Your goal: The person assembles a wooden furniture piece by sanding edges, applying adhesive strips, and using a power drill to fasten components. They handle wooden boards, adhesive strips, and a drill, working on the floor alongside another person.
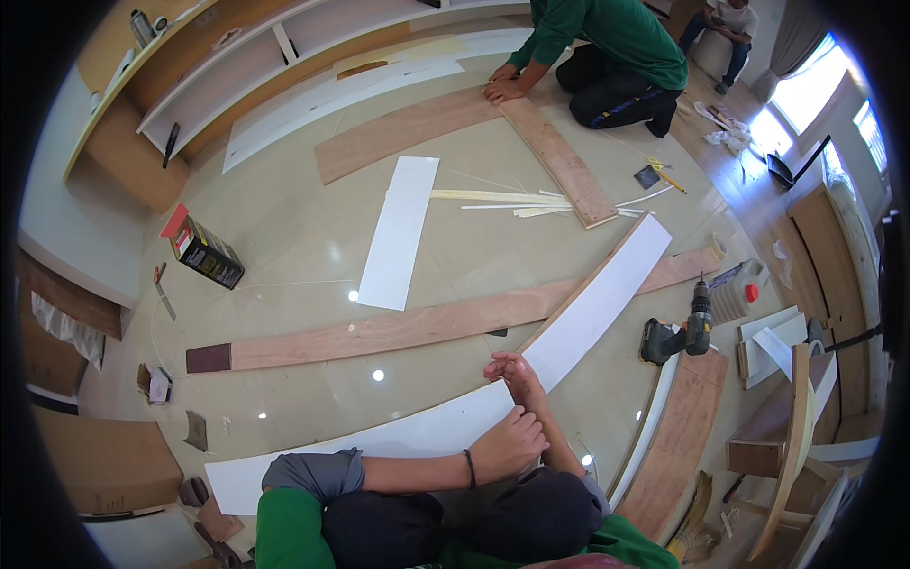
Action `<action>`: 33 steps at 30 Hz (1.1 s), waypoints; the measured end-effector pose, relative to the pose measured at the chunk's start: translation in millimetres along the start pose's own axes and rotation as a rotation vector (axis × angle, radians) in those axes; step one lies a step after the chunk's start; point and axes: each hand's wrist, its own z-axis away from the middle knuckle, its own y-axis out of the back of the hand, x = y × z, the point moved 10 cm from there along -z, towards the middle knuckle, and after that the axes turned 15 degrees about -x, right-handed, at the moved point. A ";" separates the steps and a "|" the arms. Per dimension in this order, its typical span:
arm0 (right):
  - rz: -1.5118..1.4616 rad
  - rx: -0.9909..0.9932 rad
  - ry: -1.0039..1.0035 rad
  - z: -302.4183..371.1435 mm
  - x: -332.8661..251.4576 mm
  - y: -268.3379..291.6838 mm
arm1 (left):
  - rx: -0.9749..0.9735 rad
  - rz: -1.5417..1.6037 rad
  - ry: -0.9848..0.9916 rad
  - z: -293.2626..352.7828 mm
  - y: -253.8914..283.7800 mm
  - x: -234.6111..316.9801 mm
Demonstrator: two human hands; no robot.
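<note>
My left hand [510,444], with a dark band at the wrist, is closed beside my right forearm; what its fingers hold, if anything, is hidden. My right hand [518,376] has its fingers apart and slightly bent at the far right corner of a white board [398,436]. That board lies across in front of my folded legs. Just beyond my right hand, a second white board [602,303] slants away to the right, over a long brown wooden strip [408,329]. A shorter white panel [399,232] lies farther off on the floor.
A cordless drill [697,322] stands at right near a jug [737,289] with a red cap. At left is a dark metal can [207,251]. Across from me a co-worker in green [607,47] kneels over wooden boards [408,133]. Thin strips [531,201] lie between us.
</note>
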 end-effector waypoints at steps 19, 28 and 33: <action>-0.044 -0.024 0.030 -4.0 6.1 -1.2 | 0.023 0.013 0.020 0.4 1.9 -4.4; 0.159 0.186 -0.191 55.7 -46.6 -7.4 | 0.169 0.156 0.036 12.2 30.0 -31.4; 0.277 0.161 -0.302 69.3 -76.3 -46.5 | 0.019 0.329 0.353 43.6 25.4 -80.2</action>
